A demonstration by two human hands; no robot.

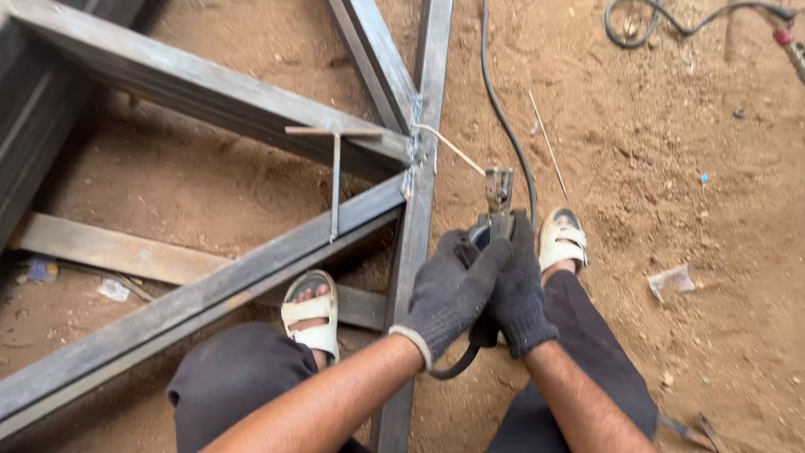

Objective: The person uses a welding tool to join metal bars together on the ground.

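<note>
Centre-left: steel frame (251, 260), heavy, rigid. Centre: my left hand (449, 294) and right hand (516, 289), gloved fingers wrapped on the electrode holder (498, 205); I judge it stiff, best gripped by the handle. Welding rod (453, 149) meets the joint.

1. Dull grey steel tubes form the frame (251, 117), upper left to centre, matt and scuffed, with rough, bright weld beads at the joint (412, 155).
2. Dark knitted cloth gloves cover the left hand (449, 294) and right hand (516, 294), pale-cuffed at the left wrist.
3. A worn metal electrode holder (498, 197) grips a thin pale rod (449, 147).
4. Loose, rough reddish sand (671, 168) spreads right of frame.
5. Cream, smooth sandals (312, 319) look like plastic.
</note>
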